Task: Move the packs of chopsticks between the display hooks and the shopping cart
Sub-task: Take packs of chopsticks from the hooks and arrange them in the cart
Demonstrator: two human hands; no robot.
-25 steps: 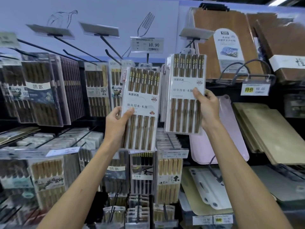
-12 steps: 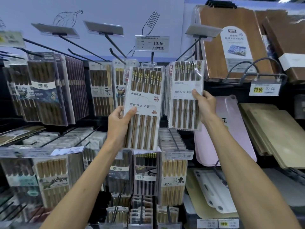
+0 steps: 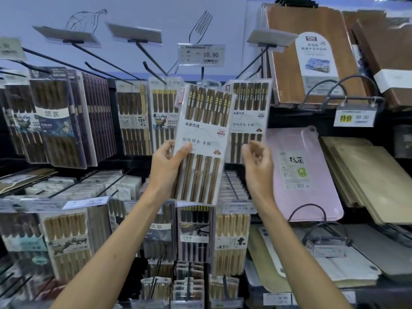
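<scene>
My left hand (image 3: 167, 166) grips a clear pack of dark wooden chopsticks (image 3: 205, 139) with a white label, held upright and slightly tilted in front of the display. Just behind and to its right, a second identical pack (image 3: 249, 108) hangs on a display hook (image 3: 252, 65) under the grey tag. My right hand (image 3: 258, 163) is below that hanging pack, fingers curled loosely and apart, holding nothing. The shopping cart is out of view.
Other chopstick packs (image 3: 55, 117) hang on hooks at left and on the lower rows (image 3: 231, 239). A 10.90 price tag (image 3: 201, 55) juts out above. Wooden cutting boards (image 3: 312, 54) and a pink board (image 3: 298, 170) fill the shelves at right.
My right hand has let go of the second pack, which now hangs on the hook, and dropped below it. The left hand keeps its pack, nearly unmoved.
</scene>
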